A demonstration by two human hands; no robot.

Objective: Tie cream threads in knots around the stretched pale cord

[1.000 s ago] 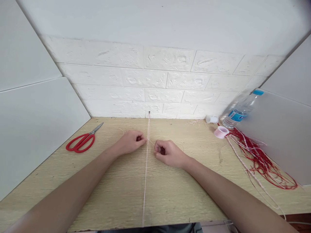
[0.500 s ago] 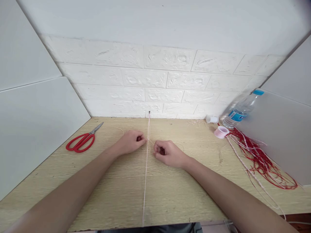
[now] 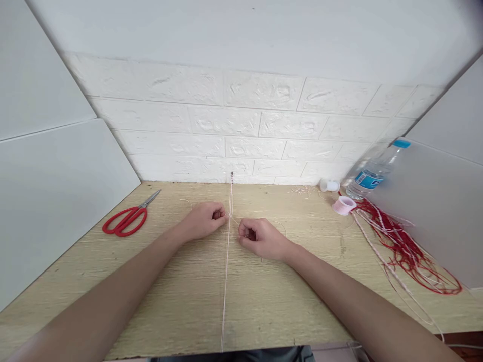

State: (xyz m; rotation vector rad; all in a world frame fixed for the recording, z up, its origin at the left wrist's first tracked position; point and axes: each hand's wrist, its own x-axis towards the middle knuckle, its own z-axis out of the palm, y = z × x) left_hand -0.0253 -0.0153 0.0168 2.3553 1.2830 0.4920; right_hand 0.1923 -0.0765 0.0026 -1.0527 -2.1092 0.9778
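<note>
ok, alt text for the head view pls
Two bare hands, left hand and right hand, pinch thin threads on either side of a taut pale cord running down a wooden table. Red scissors lie left; red threads and a water bottle right.

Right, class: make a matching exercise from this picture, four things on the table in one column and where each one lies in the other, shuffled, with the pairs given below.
Things:
1. scissors
2. water bottle
3. pink spool
4. pink cord

Places:
A. lying against the right panel
B. stretched down the middle, between left hand and right hand
C. left side of the table
D. beside the red threads

Pairs: 1-C, 2-A, 3-D, 4-B
</note>
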